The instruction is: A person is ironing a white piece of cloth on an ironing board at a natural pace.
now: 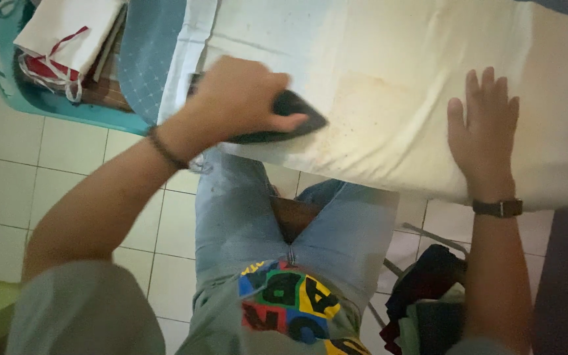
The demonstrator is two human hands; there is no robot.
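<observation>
A cream cloth (389,98) with brownish stains lies spread over the ironing surface (560,177) in front of me. My left hand (241,98) grips the handle of a dark iron (290,121), which rests on the cloth near its front left edge. A braided band circles that wrist. My right hand (484,128) lies flat, fingers spread, pressing the cloth at the right. It wears a dark wristwatch (498,208). I sit with my knees in blue jeans (336,230) under the surface.
A teal plastic basket (8,79) at the upper left holds folded white and red-trimmed cloths (67,36). A blue dotted fabric (146,59) hangs off the surface's left end. A pile of dark clothes (428,296) sits on the tiled floor (8,184) at the lower right.
</observation>
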